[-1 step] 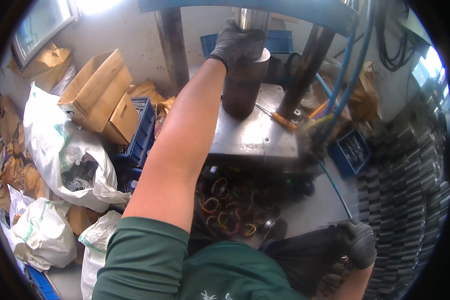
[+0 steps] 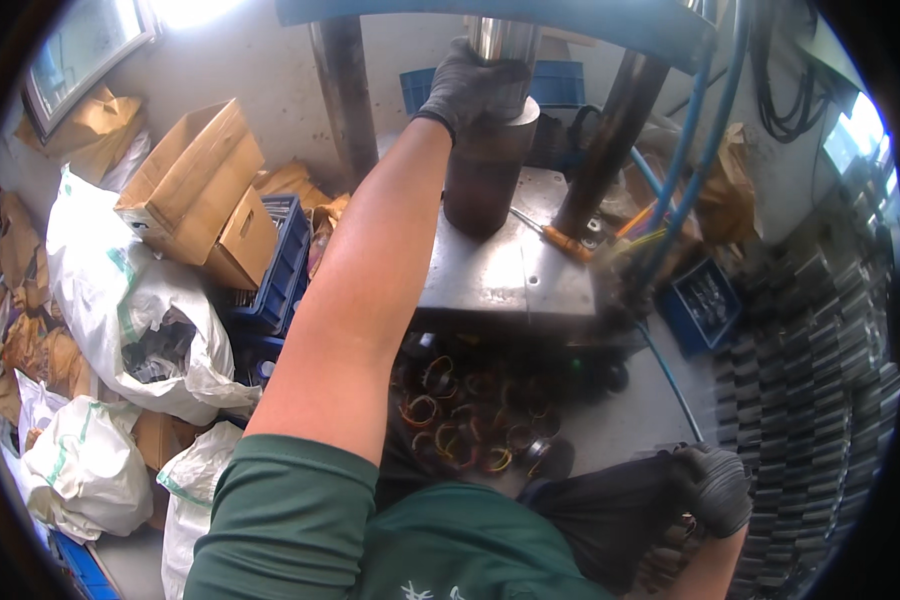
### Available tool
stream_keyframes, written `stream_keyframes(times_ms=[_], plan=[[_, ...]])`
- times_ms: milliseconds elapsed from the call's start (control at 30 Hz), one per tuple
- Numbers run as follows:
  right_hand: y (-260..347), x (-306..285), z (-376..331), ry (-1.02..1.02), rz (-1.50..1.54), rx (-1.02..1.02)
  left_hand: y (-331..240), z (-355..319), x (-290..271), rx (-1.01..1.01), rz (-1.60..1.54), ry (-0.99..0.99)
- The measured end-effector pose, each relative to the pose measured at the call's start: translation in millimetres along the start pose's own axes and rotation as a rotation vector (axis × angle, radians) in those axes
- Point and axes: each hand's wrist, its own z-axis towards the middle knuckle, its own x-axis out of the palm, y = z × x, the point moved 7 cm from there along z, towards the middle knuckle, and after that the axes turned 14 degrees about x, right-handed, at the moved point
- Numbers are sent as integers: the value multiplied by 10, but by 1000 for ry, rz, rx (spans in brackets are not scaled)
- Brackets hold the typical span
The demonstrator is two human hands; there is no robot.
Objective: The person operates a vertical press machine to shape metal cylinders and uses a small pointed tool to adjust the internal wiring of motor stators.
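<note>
My left hand (image 2: 473, 82), in a dark grey glove, reaches up and is closed around the shiny metal ram (image 2: 503, 38) of a press. Directly below it, a thick dark metal cylinder (image 2: 483, 180) with a bright upper rim stands upright on the steel press table (image 2: 470, 285). My gloved right hand (image 2: 720, 488) is low at the right, by my knee, closed at the end of a thin blue rod (image 2: 673, 382); its fingers are partly hidden. A tool with an orange handle (image 2: 567, 243) lies on the table, right of the cylinder.
Steel posts (image 2: 345, 100) and blue hoses (image 2: 692, 150) flank the ram. Several wire-wound rings (image 2: 440, 420) lie below the table. White sacks (image 2: 100, 290), cardboard boxes (image 2: 195, 185) and a blue crate (image 2: 288, 260) crowd the left. Stacked metal parts (image 2: 820, 370) fill the right, near a blue bin (image 2: 698, 310).
</note>
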Motion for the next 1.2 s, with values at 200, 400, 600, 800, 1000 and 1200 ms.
stream_keyframes(times_ms=[200, 400, 600, 800, 1000, 1200], plan=[[-102, -30, 53, -123, 108, 76, -9, 4, -54, -19, 91, 0], [-49, 7, 43, 6, 87, 8, -41, -2, -28, -12, 116, 12], [-48, 92, 55, 106, -70, -44, -61, -26, -73, -44, 133, -7], [-181, 56, 9, 134, -45, -9, -98, -15, 26, -13, 89, 28], [-153, -29, 94, 44, 69, 143, -85, -37, -20, -121, 80, 148], [-106, 76, 143, 99, 156, 67, -31, -18, -145, -130, 194, 118]])
